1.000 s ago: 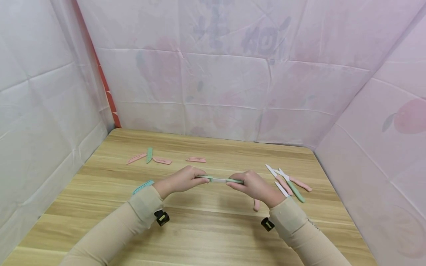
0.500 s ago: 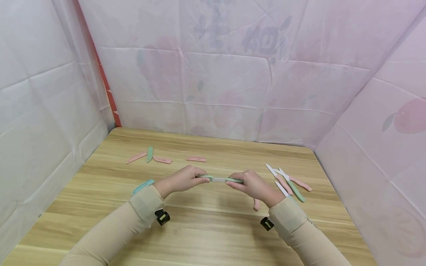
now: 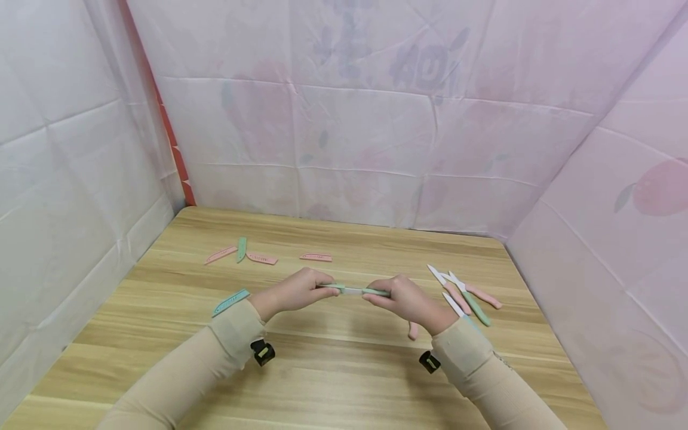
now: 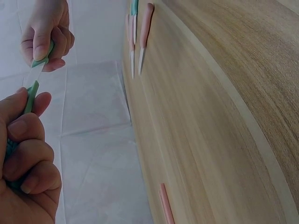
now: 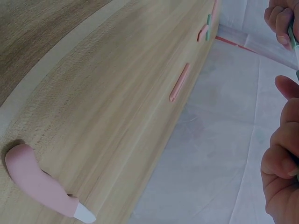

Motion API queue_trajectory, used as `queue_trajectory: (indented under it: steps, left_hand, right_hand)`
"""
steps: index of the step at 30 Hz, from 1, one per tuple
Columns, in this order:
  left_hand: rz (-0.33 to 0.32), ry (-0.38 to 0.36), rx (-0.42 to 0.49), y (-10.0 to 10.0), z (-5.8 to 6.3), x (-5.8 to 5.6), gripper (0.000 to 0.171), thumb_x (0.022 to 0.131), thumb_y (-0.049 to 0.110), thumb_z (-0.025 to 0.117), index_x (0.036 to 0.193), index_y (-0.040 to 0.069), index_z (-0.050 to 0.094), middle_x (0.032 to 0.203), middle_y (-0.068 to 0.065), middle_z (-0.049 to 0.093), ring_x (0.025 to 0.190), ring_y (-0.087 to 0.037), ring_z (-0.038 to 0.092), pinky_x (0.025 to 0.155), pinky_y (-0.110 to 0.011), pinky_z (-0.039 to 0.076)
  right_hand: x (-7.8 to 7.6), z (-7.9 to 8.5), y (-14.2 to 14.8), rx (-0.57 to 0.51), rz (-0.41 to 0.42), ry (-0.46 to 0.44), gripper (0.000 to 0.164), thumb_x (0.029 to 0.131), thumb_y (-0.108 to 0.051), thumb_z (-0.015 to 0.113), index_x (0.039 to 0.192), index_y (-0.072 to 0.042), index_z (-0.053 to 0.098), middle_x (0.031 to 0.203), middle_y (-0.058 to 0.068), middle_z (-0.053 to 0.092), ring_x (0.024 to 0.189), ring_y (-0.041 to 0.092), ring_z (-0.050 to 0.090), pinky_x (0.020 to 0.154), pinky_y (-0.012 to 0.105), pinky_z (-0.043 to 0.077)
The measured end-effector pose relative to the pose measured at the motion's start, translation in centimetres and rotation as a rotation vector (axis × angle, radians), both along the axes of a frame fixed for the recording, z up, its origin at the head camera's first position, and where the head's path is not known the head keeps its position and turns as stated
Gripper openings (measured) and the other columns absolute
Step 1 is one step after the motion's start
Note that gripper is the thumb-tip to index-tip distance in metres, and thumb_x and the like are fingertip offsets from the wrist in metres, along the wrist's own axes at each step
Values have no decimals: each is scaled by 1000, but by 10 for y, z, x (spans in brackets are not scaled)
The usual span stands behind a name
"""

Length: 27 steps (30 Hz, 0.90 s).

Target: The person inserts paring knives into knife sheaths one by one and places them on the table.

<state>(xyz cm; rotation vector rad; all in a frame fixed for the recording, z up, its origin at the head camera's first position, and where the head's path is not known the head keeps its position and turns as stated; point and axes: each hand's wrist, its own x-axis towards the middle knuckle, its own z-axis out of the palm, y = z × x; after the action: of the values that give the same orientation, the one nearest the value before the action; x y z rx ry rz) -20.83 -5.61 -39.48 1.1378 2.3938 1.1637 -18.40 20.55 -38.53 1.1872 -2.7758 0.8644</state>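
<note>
Knife in hand: green-handled knife with a white blade, level above the pale wood-grain table, between the two hands; tip end appears to be inside the flat light-green sheath.
Sheathing progress: looks part done; a stretch of blade shows bare between sheath and handle.
Sheaths lying loose: far-left slim pink sheath, dark-green sheath, middle pink sheath, lone pink sheath, teal sheath near left cuff.
Knives left bare: upper pink-handled knife, outer pink-handled knife, second green-handled knife, blue-handled knife partly behind right wrist; another pink-handled knife, mostly hidden in head view, shows some blade in right wrist view.
Left hand: fingers curled, gripping light-green sheath.
Right hand: thumb and fingers gripping knife handle.
Arm pose: forearms angle inward from the near side; hands face each other, apart.
</note>
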Motion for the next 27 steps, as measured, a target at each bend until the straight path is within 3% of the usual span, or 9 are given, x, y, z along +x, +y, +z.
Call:
queue_trajectory:
  steps: [11, 21, 27]
  left_hand:
    - [1, 10, 3, 1, 1, 1, 21, 96, 25, 54, 80, 16, 63, 57, 7, 35, 48, -6, 26, 47, -22, 28]
    - [8, 6, 8, 1, 1, 1, 21, 96, 26, 54, 80, 15, 63, 56, 7, 35, 47, -6, 25, 46, -22, 28]
    - [3, 7, 27, 1, -1, 0, 22, 96, 28, 54, 82, 15, 64, 56, 8, 35, 47, -6, 25, 46, -22, 28]
  right_hand:
    - [2, 3, -3, -1, -11, -22, 14, 93, -29, 58, 87, -18, 64, 56, -16, 38, 47, -2, 29, 46, 18, 35]
    - [0, 0, -3, 13, -21, -26, 22, 93, -32, 57, 92, -12, 68, 59, -12, 52, 48, -1, 36, 47, 19, 40]
    - [0, 0, -4, 16, -26, -39, 21, 94, -33, 57, 91, -14, 67, 58, -10, 51, 48, -1, 33, 46, 19, 37]
